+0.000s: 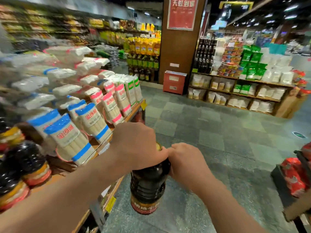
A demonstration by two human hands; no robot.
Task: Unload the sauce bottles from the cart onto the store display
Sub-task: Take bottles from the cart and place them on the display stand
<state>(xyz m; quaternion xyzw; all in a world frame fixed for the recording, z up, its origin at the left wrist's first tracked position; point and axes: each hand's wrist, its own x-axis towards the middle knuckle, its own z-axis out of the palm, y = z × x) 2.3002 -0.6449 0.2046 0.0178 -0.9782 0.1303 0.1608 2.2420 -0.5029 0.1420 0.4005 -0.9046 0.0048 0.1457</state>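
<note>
Both hands gripping dark sauce bottle [148, 187], red label, noodle packs [94, 121] marked 金沙河

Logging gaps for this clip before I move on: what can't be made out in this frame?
- Sauce bottle cap and neck, head view: covered by the left hand and right hand.
- Bottle label text: cut short and blurred.
- Cart: only a corner shows at the right edge.
- Display shelf far left: motion blur smears the packets.

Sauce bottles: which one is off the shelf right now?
The dark sauce bottle held mid-air by both hands, left hand and right hand, at its neck. The others sit on the display shelf at left.
</note>
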